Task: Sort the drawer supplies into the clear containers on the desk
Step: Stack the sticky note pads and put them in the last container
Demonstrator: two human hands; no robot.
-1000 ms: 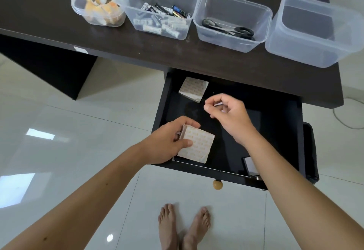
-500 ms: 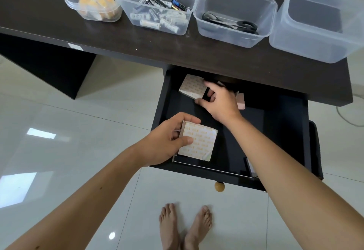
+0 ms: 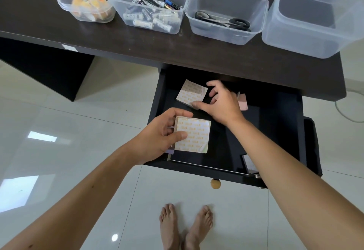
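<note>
Scissors (image 3: 222,20) in tub (image 3: 264,3); rightmost (image 3: 315,47) seemingly empty.

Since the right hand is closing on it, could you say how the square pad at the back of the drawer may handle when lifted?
The pad looks thin and flat, so probably light. One sheet corner seems folded over, so sheets may flex or fan. The right hand pinches its edges, which should hold.

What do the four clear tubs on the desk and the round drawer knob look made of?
Four clear tubs: translucent plastic, slightly frosted, since contents show through the walls. Round drawer knob: probably varnished wood, tan with a glossy highlight; painted plastic is possible.
</note>
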